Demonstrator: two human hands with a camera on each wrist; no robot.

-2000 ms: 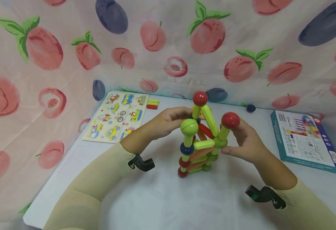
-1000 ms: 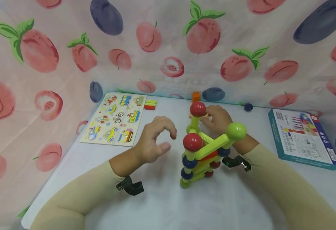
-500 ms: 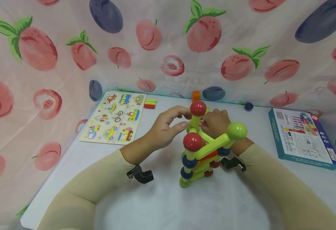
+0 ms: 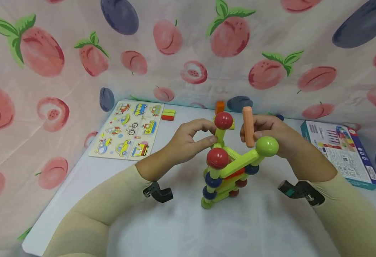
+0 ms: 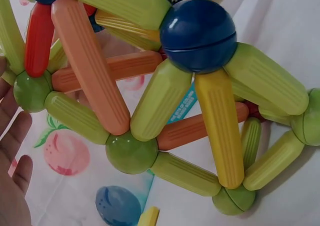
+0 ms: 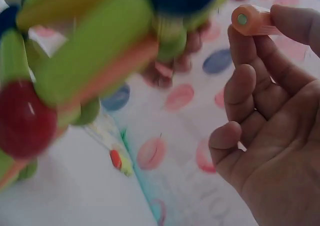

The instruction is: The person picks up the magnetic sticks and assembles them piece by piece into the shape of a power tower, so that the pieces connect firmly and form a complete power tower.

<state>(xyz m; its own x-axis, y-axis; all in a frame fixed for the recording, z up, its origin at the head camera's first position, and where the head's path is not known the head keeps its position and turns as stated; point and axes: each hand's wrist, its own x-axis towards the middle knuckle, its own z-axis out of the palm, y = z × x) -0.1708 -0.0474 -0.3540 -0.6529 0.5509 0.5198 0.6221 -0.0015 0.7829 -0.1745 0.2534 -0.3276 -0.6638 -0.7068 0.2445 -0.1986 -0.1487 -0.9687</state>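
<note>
A tower of magnetic sticks and balls (image 4: pixel 240 165) stands on the table, with red and green balls at its top corners. My left hand (image 4: pixel 186 142) holds its far left corner, thumb and fingers curled at the stick under a red ball (image 4: pixel 223 120). To the right of the tower, my right hand (image 4: pixel 276 134) pinches a light orange magnetic stick (image 4: pixel 248 126), held raised and nearly upright. In the right wrist view the round metal end of that stick (image 6: pixel 242 19) shows between thumb and forefinger. Green, orange, red and yellow sticks fill the tower's sides in the left wrist view.
At the back left lies a picture puzzle board (image 4: pixel 127 130), with small green and red sticks (image 4: pixel 168 115) beside it. An orange block (image 4: pixel 219 106) sits behind the tower. A flat box (image 4: pixel 345 157) lies at the right, near a dark blue ball (image 4: pixel 280 117).
The tower was turned round. My right hand reached behind it, then came back to the right with the orange stick. My left hand let go and took hold of the tower again.
</note>
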